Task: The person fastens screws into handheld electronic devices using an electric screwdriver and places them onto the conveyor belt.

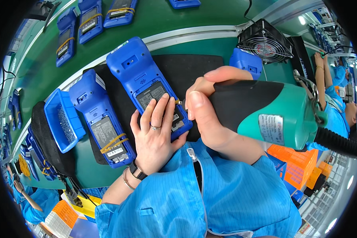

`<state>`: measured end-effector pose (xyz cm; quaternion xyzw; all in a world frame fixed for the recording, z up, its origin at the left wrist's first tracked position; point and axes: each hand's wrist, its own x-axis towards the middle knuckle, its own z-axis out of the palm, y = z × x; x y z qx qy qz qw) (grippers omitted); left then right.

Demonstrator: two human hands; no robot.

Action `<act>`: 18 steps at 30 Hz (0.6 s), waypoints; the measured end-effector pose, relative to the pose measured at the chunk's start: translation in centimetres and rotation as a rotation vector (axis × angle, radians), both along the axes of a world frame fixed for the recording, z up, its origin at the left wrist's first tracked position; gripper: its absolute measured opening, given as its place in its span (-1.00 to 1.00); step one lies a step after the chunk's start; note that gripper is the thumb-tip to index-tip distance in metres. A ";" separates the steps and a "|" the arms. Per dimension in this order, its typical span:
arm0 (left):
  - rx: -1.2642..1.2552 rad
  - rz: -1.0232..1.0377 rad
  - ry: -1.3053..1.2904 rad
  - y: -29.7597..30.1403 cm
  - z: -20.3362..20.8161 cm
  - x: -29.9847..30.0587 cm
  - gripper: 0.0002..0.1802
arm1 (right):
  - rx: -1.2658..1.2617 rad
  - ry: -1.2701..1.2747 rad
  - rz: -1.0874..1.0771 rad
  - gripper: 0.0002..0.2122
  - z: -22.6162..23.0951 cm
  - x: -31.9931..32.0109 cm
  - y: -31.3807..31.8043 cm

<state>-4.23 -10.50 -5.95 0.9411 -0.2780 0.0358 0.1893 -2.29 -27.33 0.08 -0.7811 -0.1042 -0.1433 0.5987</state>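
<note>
Evidently, the blue device [141, 79] slants from far left to near right beneath the left hand [154, 133], its fingers loosely spread, while the right hand [212, 119] grips a green-and-black power tool [269, 113] at the device's right edge.

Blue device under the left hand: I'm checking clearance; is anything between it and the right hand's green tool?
Nothing visible blocks the green tool from the blue device, though the right hand partly hides the tool's front; the left hand overlies the device's lower half.

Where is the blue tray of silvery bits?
In the head view, the blue tray sits at left, between the black mesh item and a banded device.
</note>
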 end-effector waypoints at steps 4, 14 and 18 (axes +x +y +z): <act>0.031 -0.008 -0.021 0.0 -0.2 0.0 -0.12 | -0.076 -0.019 0.025 -0.68 0.8 0.2 0.2; -0.023 -0.021 -0.027 0.3 -0.4 0.0 -0.09 | 0.169 -0.234 0.115 -0.78 0.2 1.5 1.8; -0.039 -0.014 -0.034 0.1 -0.2 -0.1 -0.08 | 0.242 -0.226 -0.066 -0.81 -0.9 1.4 2.1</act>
